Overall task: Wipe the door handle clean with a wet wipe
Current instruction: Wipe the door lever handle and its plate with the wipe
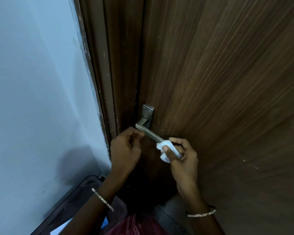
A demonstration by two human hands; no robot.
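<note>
A square-edged metal lever door handle on a steel backplate sits on the brown wooden door. My right hand grips a crumpled white wet wipe wrapped round the free end of the lever. My left hand hovers just left of the lever's middle, fingers loosely curled and holding nothing, its fingertips close to the metal. Whether they touch it is unclear. The lever's far end is hidden under the wipe.
The dark door frame runs left of the handle, beside a pale blue wall. A dark container with white and blue items stands at the lower left by the wall. Bangles ring both wrists.
</note>
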